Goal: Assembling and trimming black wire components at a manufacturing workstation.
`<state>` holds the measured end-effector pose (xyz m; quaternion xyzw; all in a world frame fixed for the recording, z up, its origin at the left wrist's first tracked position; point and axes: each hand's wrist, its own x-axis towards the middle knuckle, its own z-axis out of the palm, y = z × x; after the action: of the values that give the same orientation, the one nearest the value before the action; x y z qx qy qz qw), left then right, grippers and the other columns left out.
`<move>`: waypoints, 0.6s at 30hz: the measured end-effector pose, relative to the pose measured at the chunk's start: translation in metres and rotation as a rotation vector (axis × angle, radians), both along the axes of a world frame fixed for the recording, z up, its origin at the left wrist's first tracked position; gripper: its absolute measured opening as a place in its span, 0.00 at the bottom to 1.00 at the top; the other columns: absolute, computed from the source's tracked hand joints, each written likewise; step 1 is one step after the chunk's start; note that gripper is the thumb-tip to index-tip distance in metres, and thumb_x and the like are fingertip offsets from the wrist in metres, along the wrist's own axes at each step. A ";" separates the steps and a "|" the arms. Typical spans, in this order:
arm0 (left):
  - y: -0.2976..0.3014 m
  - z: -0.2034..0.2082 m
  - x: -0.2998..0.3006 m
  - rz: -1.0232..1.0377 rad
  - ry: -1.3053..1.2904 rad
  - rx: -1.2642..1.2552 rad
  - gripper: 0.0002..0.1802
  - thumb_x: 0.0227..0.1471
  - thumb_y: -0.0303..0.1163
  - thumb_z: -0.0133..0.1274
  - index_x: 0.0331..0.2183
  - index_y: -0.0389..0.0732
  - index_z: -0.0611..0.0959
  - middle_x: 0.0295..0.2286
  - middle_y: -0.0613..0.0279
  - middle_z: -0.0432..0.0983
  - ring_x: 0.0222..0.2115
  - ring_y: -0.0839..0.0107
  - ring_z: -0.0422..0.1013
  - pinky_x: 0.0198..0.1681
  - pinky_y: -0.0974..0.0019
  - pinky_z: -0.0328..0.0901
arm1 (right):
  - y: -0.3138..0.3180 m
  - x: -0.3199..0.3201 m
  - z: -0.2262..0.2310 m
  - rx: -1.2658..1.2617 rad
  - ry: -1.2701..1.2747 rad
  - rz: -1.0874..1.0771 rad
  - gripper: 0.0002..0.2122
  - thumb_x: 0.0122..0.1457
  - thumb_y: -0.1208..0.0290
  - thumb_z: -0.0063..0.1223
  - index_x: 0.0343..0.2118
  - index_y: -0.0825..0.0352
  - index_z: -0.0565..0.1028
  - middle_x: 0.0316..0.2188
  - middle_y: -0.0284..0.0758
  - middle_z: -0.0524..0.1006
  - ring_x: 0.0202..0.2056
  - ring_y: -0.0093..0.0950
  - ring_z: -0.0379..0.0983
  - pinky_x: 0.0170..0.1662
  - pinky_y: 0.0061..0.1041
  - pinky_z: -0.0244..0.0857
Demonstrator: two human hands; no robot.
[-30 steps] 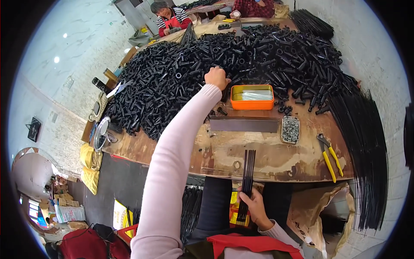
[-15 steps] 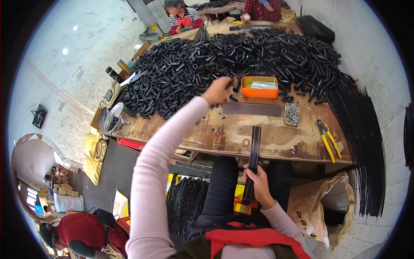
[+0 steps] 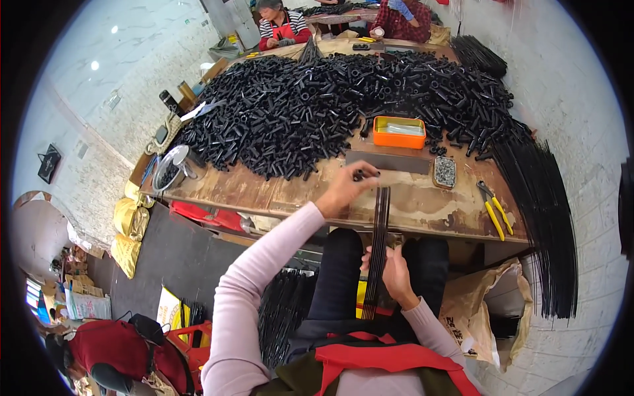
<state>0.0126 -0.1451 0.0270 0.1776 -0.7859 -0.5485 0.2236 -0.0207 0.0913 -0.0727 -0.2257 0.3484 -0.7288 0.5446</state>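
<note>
My right hand [image 3: 397, 277] is closed round a bundle of thin black rods [image 3: 378, 231], which stands nearly upright above my lap with its upper ends over the table edge. My left hand [image 3: 345, 187] is just left of the rod tops, with a few small black plastic pieces [image 3: 358, 175] in its closed fingers. Whether the piece at its fingertips touches a rod, I cannot tell. Beyond both hands spreads a large pile of short black tubular plastic parts [image 3: 277, 112]. Close to my left hand lies a flat dark strip [image 3: 396, 162].
An orange box [image 3: 399, 140] stands before the pile, near a small tray of grey metal bits [image 3: 445, 173]. Yellow-handled pliers [image 3: 494, 214] lie right. Long black rods [image 3: 545, 224] hang over the right edge. Co-workers sit beyond the table; another person [image 3: 125, 356] is at lower left.
My left hand has come back from the pile's edge toward me, down to the rod tops, carrying small black pieces. The rods remain in my right hand; the view has shifted slightly.
</note>
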 end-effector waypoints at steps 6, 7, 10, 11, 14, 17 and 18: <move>0.094 0.043 0.025 -0.347 -0.020 0.623 0.13 0.54 0.29 0.55 0.41 0.38 0.73 0.31 0.60 0.79 0.35 0.76 0.75 0.33 0.74 0.68 | 0.004 0.014 0.002 0.148 0.028 0.048 0.29 0.66 0.46 0.33 0.49 0.72 0.70 0.36 0.40 0.76 0.38 0.29 0.75 0.46 0.29 0.68; 0.116 0.058 0.036 -0.516 0.019 0.456 0.14 0.53 0.25 0.54 0.41 0.37 0.73 0.32 0.61 0.79 0.36 0.75 0.74 0.35 0.74 0.69 | 0.010 0.021 0.001 0.293 0.286 0.007 0.25 0.67 0.50 0.38 0.48 0.71 0.71 0.37 0.40 0.76 0.38 0.28 0.74 0.47 0.28 0.67; 0.170 0.104 0.066 -0.605 0.208 0.073 0.10 0.50 0.23 0.56 0.37 0.38 0.78 0.32 0.62 0.79 0.36 0.75 0.74 0.40 0.71 0.68 | 0.023 0.067 -0.048 0.028 -0.136 -0.535 0.10 0.64 0.67 0.48 0.40 0.70 0.73 0.32 0.35 0.75 0.31 0.24 0.74 0.35 0.21 0.69; 0.176 0.123 0.083 -0.569 0.277 -0.084 0.08 0.50 0.24 0.57 0.36 0.38 0.80 0.32 0.62 0.79 0.35 0.75 0.73 0.40 0.70 0.67 | 0.043 0.073 -0.002 0.117 0.023 -0.328 0.08 0.63 0.69 0.48 0.40 0.69 0.73 0.28 0.34 0.75 0.28 0.23 0.73 0.32 0.20 0.68; 0.126 0.119 0.108 -0.064 0.347 0.064 0.06 0.51 0.28 0.58 0.32 0.36 0.82 0.29 0.64 0.77 0.31 0.79 0.71 0.35 0.74 0.65 | 0.075 0.087 0.046 0.307 0.186 -0.093 0.07 0.64 0.71 0.47 0.39 0.70 0.73 0.22 0.33 0.74 0.24 0.21 0.71 0.29 0.20 0.65; 0.080 0.021 0.140 0.392 0.219 0.376 0.09 0.55 0.31 0.56 0.34 0.34 0.82 0.27 0.66 0.76 0.26 0.82 0.67 0.28 0.76 0.61 | 0.074 0.094 0.051 0.268 0.199 -0.082 0.08 0.63 0.72 0.49 0.40 0.71 0.72 0.23 0.32 0.74 0.24 0.21 0.70 0.30 0.21 0.66; 0.089 0.001 0.141 0.384 0.252 0.469 0.10 0.56 0.31 0.55 0.36 0.33 0.82 0.28 0.66 0.76 0.25 0.82 0.66 0.28 0.77 0.60 | 0.071 0.094 0.054 0.244 0.131 -0.088 0.09 0.63 0.72 0.50 0.40 0.73 0.72 0.24 0.33 0.75 0.26 0.21 0.72 0.32 0.22 0.67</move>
<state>0.1539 -0.0564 0.0284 0.2999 -0.5566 -0.6800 0.3712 0.0733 0.1627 -0.0190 -0.1893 0.4787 -0.6878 0.5117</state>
